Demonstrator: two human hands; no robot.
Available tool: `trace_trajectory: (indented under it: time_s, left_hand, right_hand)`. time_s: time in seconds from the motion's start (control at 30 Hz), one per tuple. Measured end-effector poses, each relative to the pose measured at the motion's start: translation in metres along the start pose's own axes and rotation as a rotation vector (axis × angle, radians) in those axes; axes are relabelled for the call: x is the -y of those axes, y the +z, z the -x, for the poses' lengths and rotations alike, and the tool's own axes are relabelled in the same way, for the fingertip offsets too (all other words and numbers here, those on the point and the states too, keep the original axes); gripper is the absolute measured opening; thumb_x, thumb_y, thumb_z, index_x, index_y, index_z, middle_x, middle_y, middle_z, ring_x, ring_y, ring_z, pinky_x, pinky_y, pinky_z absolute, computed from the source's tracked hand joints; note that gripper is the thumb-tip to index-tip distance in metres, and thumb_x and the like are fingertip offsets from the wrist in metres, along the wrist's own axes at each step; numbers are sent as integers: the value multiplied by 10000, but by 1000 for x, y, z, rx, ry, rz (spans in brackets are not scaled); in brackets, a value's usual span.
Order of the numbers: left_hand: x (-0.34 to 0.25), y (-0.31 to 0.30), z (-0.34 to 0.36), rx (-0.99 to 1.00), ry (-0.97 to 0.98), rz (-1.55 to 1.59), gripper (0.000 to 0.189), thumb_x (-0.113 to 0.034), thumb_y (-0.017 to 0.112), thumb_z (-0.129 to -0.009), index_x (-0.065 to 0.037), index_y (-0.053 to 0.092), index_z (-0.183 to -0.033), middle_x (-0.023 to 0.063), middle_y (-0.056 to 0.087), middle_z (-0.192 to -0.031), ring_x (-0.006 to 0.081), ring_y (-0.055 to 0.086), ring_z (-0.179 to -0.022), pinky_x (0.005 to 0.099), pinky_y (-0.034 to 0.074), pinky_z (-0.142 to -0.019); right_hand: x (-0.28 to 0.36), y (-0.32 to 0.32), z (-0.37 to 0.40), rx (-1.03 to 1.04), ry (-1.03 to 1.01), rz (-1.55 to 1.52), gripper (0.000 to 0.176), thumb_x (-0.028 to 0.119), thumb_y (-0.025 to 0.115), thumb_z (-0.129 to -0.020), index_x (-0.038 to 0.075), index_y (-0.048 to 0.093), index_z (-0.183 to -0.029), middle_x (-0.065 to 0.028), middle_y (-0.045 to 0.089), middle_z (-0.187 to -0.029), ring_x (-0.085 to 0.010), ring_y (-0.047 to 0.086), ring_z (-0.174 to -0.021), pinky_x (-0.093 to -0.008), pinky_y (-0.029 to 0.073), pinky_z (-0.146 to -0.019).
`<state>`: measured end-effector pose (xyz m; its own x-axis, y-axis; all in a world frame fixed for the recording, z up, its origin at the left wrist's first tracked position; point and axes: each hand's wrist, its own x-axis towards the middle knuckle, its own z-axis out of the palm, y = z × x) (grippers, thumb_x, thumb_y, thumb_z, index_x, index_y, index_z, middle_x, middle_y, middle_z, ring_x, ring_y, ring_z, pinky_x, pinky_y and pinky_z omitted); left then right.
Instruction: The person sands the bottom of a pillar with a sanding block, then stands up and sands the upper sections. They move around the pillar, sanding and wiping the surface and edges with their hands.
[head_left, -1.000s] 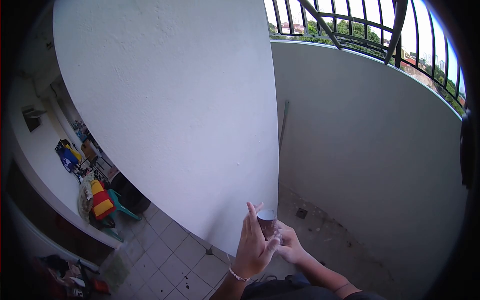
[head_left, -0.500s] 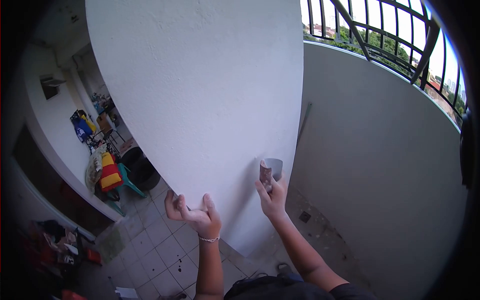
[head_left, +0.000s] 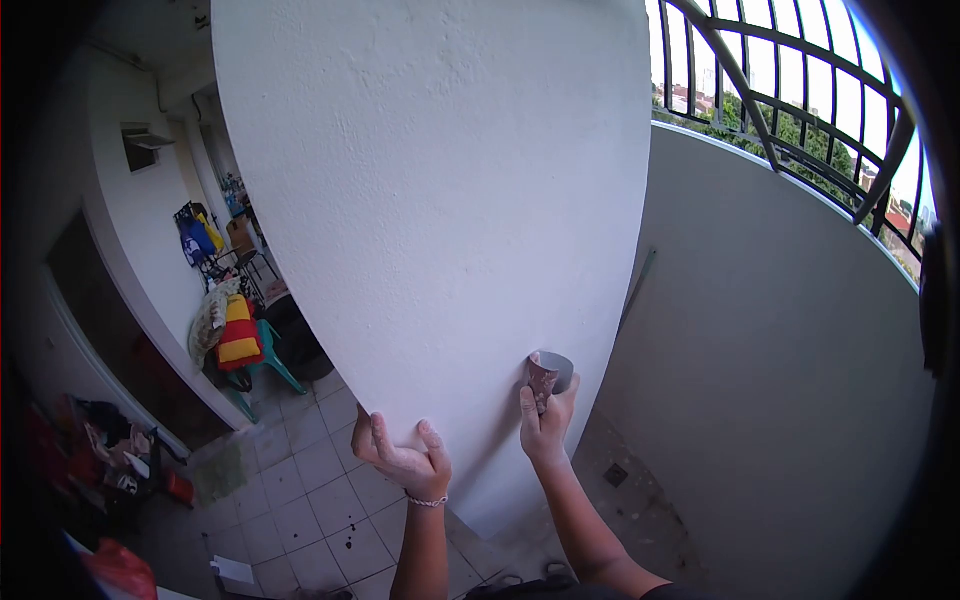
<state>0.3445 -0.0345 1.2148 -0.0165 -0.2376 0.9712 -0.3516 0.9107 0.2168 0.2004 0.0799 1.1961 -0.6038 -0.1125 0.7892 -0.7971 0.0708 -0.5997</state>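
In the head view, my right hand grips a curled sheet of sandpaper, with one grey face and one reddish-brown face dusted white. The sheet is up against the white wall, close to its right edge. My left hand is at the wall's lower left edge, fingers apart and coated in white powder. A braided bracelet circles that wrist. Some of the left fingers are partly hidden at the wall's edge.
A grey parapet with a black metal railing runs along the right. Down left lie floor tiles, a green stool bearing a red and yellow cushion, and a red bag. A floor drain sits near the parapet.
The head view has shifted, so the wall and room appear further right and lower. Both hands show lower in the picture; the right hand keeps its grip on the sandpaper.
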Motion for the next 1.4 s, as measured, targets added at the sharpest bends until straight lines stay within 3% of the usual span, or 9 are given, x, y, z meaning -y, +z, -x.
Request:
trace_trajectory:
  time_s: [0.23, 0.47, 0.6, 0.73, 0.97, 1.0, 1.1, 1.23, 1.4]
  left_hand:
    - [-5, 4, 0, -23, -47, -24, 613, -266, 529, -969, -54, 269, -1483, 216, 395, -1258, 357, 452, -1161, 510, 432, -909]
    - [-4, 2, 0, -20, -16, 12, 613, -214, 531, -965, 10, 270, -1472, 238, 383, -1271, 352, 432, -1164, 494, 422, -937]
    - [-6, 0, -1, -17, -6, 15, 608, -181, 526, -960, 38, 272, -1468, 247, 378, -1273, 347, 420, -1166, 486, 418, -951]
    - [-6, 0, 1, -20, -8, 22, 599, -186, 519, -965, 39, 280, -1466, 244, 382, -1270, 346, 418, -1164, 488, 411, -953]
    - [-7, -1, 1, -17, -27, 28, 593, -176, 513, -961, 43, 288, -1464, 242, 386, -1276, 346, 414, -1163, 492, 396, -964]
    - [-8, 1, 1, -23, -34, 24, 593, -171, 513, -958, 44, 289, -1464, 242, 385, -1277, 346, 413, -1162, 493, 395, -965]
    - [-7, 0, 0, -22, -22, 14, 593, -165, 511, -956, 45, 290, -1464, 245, 383, -1280, 346, 412, -1164, 493, 393, -966]
    - [-7, 2, -2, -28, -10, 25, 594, -163, 507, -955, 39, 285, -1468, 239, 381, -1270, 344, 413, -1159, 485, 393, -964]
    - [-5, 1, 1, -6, -15, -9, 604, -173, 502, -950, 24, 278, -1474, 233, 379, -1247, 347, 416, -1151, 484, 393, -949]
  right_hand:
    - [-8, 2, -13, 49, -67, -11, 368, 203, 663, -904, 67, 672, -1246, -166, 583, -1037, -341, 478, -1022, -444, 410, -910]
    - [-4, 9, -8, -17, -78, 165, 477, 169, 662, -879, 120, 623, -1352, -201, 244, -1309, -342, 342, -1148, -417, 371, -973]
    - [-2, 8, -31, -29, -111, 176, 499, 260, 586, -912, 72, 582, -1373, -205, 295, -1283, -329, 296, -1158, -439, 310, -1004]
    - [-34, 5, 10, 38, -71, 268, 538, 226, 689, -851, 142, 608, -1376, -128, 307, -1070, -285, 305, -1004, -376, 353, -888]
    - [-11, 6, -36, 17, -214, 258, 459, 184, 690, -843, 144, 675, -1300, -104, 336, -1075, -278, 323, -1019, -379, 337, -901]
    - [-11, 9, -42, -33, -229, 198, 445, 181, 607, -874, 86, 652, -1307, -177, 373, -1411, -307, 310, -1152, -414, 305, -986]
    - [-12, 0, -40, -52, -324, 360, 413, 206, 593, -895, 106, 666, -1289, -192, 326, -1477, -325, 289, -1259, -430, 255, -1041]
    - [-41, 1, 38, 38, -85, 484, 398, 231, 648, -878, 200, 695, -1272, -191, 180, -1598, -390, 192, -1364, -486, 140, -1116]
    - [-15, 13, -17, -59, -93, 371, 498, 182, 647, -816, 216, 669, -1312, -216, 61, -1638, -430, 133, -1405, -506, 97, -1117]
